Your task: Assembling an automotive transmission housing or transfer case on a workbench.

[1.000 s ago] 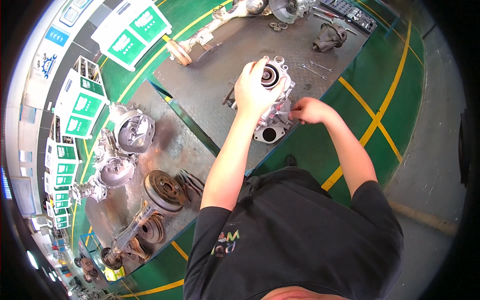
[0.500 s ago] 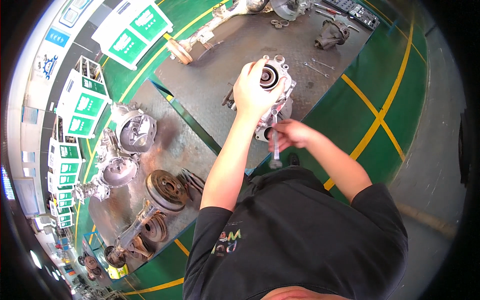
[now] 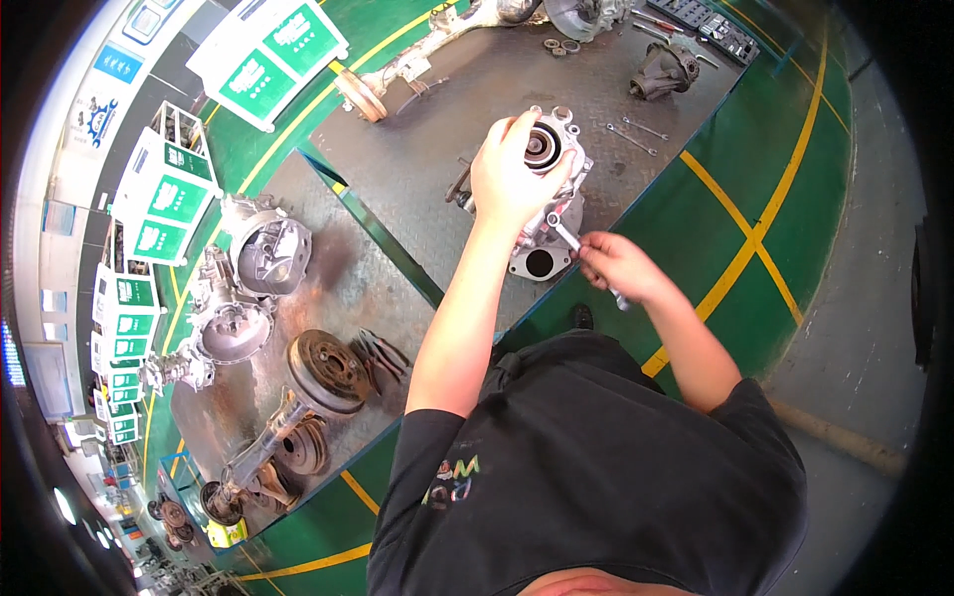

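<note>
A silvery cast-metal gearbox housing (image 3: 572, 137) stands near the front edge of the metal workbench, a dark round bearing opening (image 3: 541, 147) facing up. Around that opening my left hand (image 3: 505, 182) grips the housing, thumb and fingers spread on either side. My right hand (image 3: 621, 266) is closed on the shaft of a combination wrench (image 3: 569, 236). The wrench's ring end sits at the lower side of the housing, apparently over a bolt; the fit is too small to make out. Below it shows a flange (image 3: 521, 266) with a large dark hole.
Two wrenches (image 3: 633, 137) lie right of the housing on the workbench (image 3: 447, 119). Farther back are a rusty differential (image 3: 661, 73), a socket set (image 3: 725, 40) and an axle (image 3: 427, 55). A second bench at left bears bell housings (image 3: 270, 256) and a brake drum (image 3: 328, 370).
The wrench has swung from pointing toward me to slanting down and right, its ring end staying by the housing. My right hand has moved right with it; my left hand keeps its grip.
</note>
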Demonstrator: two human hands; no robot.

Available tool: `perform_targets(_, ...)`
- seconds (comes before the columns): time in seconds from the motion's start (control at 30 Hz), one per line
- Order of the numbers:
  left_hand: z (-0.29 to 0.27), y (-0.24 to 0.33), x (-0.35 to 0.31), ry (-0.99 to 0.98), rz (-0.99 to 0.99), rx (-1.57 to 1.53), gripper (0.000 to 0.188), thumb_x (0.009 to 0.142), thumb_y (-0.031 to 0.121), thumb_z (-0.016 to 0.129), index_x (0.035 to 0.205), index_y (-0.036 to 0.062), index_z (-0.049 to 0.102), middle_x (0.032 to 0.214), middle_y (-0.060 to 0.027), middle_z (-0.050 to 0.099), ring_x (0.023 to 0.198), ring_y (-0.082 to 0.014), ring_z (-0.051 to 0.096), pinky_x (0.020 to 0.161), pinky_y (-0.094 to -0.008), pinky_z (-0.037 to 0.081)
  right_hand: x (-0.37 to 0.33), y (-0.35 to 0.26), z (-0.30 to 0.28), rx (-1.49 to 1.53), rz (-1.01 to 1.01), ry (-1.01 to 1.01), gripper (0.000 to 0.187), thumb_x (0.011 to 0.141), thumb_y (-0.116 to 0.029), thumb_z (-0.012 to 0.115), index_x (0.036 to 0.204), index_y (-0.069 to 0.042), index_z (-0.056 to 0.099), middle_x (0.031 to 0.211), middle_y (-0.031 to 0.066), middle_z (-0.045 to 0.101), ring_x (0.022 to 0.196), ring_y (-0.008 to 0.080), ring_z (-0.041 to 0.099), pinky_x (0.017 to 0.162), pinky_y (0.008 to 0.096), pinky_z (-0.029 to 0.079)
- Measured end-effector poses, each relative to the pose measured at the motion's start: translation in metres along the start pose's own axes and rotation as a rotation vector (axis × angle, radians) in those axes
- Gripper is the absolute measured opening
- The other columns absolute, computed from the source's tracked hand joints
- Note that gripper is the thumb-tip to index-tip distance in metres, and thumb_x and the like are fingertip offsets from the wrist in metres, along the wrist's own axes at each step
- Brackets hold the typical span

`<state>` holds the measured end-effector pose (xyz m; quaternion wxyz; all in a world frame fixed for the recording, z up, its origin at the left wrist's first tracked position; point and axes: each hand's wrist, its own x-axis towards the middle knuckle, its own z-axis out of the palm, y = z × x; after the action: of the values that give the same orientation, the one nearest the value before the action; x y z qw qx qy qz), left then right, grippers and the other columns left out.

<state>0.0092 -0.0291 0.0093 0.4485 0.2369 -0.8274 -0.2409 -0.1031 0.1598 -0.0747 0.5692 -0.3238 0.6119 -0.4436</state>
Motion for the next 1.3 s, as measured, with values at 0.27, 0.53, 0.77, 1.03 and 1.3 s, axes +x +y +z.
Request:
perform_targets(0.27,0.002,0.001,0.002,-0.009,0.002,-0.025,0.055,0.073,0.026,0.086,0.120,0.0048,0.067,0.110,-0.0128,0.069,0.099,-0.0287,0.071,0.089,-0.0382,0.057,0.042,-0.079,-0.048,-0.763,0.150,-0.070,0.030,0.096,-0.025,0.061,0.114,-0.004,0.074,0.076,0.0081,0.070,0.062,0.0186,0.064,0.059,0.0349,0.053)
perform_targets(0.53,0.000,-0.003,0.000,0.011,0.001,0.010,0.057,0.073,0.027,0.087,0.121,0.0045,0.067,0.110,-0.0130,0.069,0.099,-0.0284,0.072,0.088,-0.0379,0.057,0.043,-0.033,-0.006,-0.274,0.356,-0.190,0.033,0.105,-0.026,0.050,0.111,0.003,0.064,0.081,0.0122,0.067,0.065,0.0263,0.072,0.060,0.0385,0.062)
perform_targets(0.77,0.000,0.003,0.003,-0.003,0.004,0.001,0.055,0.073,0.027,0.087,0.121,0.0064,0.068,0.110,-0.0126,0.069,0.098,-0.0280,0.072,0.087,-0.0378,0.058,0.047,0.019,0.088,0.600,0.174,0.147,0.029,0.111,-0.027,0.040,0.111,-0.003,0.055,0.091,0.0152,0.070,0.077,0.0324,0.074,0.067,0.0419,0.061)
perform_targets(1.03,0.003,-0.002,0.001,-0.012,-0.033,0.009,0.063,0.071,0.042,0.087,0.120,0.0060,0.070,0.111,-0.0129,0.069,0.100,-0.0322,0.071,0.088,-0.0415,0.057,0.005,0.003,0.079,0.566,0.064,0.073,0.022,0.109,-0.023,0.043,0.113,-0.004,0.053,0.074,0.0100,0.061,0.058,0.0241,0.061,0.055,0.0366,0.051)
perform_targets(1.3,0.000,-0.002,0.000,-0.003,0.016,-0.001,0.057,0.073,0.029,0.088,0.121,0.0049,0.068,0.111,-0.0125,0.069,0.099,-0.0285,0.072,0.087,-0.0382,0.058,0.012,-0.055,-0.027,-0.288,0.247,-0.104,0.031,0.105,-0.025,0.048,0.118,-0.005,0.068,0.062,-0.0020,0.043,0.048,0.0095,0.038,0.043,0.0291,0.032)
